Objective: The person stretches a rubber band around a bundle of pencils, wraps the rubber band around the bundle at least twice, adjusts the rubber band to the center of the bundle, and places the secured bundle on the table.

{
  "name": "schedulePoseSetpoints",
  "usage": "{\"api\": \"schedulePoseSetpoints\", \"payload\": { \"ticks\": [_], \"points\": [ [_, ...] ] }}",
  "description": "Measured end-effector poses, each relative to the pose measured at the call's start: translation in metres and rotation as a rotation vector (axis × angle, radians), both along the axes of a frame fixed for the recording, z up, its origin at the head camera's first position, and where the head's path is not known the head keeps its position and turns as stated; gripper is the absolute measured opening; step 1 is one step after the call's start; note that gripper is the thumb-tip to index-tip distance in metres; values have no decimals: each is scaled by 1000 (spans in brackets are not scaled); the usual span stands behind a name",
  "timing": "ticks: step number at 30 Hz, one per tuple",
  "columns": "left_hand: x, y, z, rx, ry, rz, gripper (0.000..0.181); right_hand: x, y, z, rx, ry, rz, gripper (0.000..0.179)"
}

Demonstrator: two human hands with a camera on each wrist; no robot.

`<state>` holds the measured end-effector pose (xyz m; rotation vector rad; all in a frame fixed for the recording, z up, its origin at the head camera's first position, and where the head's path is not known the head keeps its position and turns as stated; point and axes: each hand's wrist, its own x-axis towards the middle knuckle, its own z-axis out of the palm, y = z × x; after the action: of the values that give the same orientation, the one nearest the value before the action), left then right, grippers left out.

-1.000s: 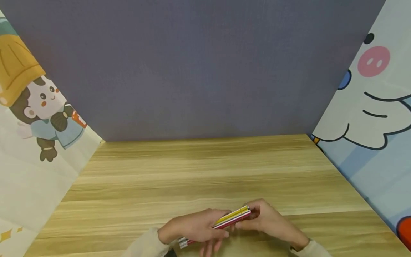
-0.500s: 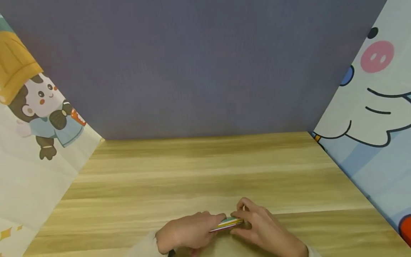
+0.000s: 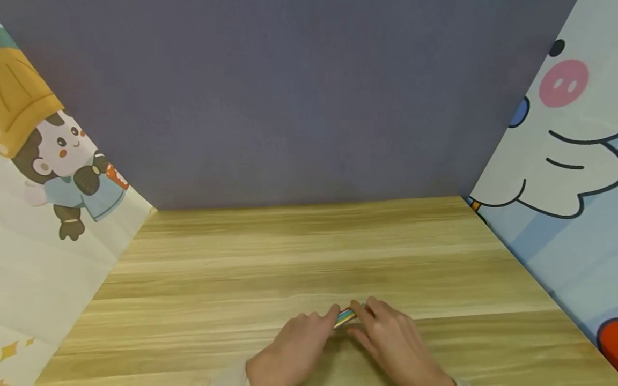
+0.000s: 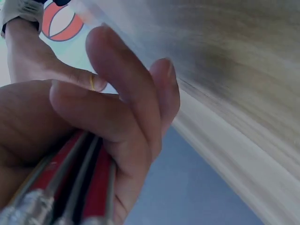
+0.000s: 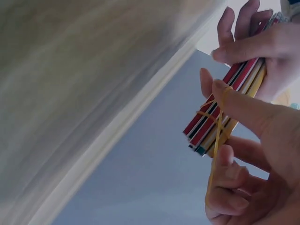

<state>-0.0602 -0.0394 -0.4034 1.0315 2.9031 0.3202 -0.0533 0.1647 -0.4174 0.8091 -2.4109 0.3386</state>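
My left hand grips a bundle of striped pencils by its metal-ferrule end, seen close up in the left wrist view. Red, black, yellow and teal pencils show in the bundle. A yellow rubber band wraps round its far end. In the right wrist view my right hand has that band hooked over its thumb and lower curled fingers, stretched taut beside the pencils. From the head view, both hands lie close together over the table, a short length of the pencils showing between them.
Beneath the hands is a wood-grain table. A dark grey panel rises at its back edge. Cartoon-printed walls stand along the left side and the right side.
The hands have turned the bundle and moved it slightly away from me. The right hand has shifted over the bundle's end, and the left hand now hides the ferrule ends in the head view.
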Motion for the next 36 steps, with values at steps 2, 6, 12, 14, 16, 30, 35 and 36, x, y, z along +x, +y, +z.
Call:
{"api": "schedulePoseSetpoints", "payload": {
  "ticks": [2, 6, 12, 14, 16, 30, 35, 36],
  "points": [
    [-2, -2, 0, 25, 24, -6, 43, 0, -1, 0, 2, 37, 4, 34],
    [-10, -4, 1, 77, 59, 22, 43, 1, -4, 1, -27, 74, -4, 48],
    [-27, -12, 3, 114, -11, 53, 37, 2, -6, 5, -185, 36, 78, 32],
    [-30, -15, 4, 180, -81, 27, 31, 0, -5, 4, -249, -26, 145, 18],
    [-32, -17, 5, 274, -196, -15, 22, -1, -3, 4, -338, -128, 226, 22],
    [-40, -18, 5, 639, -684, -117, 9, -7, 11, 9, -750, -537, 476, 25],
    [-40, -16, 6, 674, -723, -109, 8, -10, 12, 8, -749, -525, 431, 24],
    [-40, -16, 6, 680, -731, -105, 8, -11, 12, 7, -753, -537, 422, 24]
  ]
}}
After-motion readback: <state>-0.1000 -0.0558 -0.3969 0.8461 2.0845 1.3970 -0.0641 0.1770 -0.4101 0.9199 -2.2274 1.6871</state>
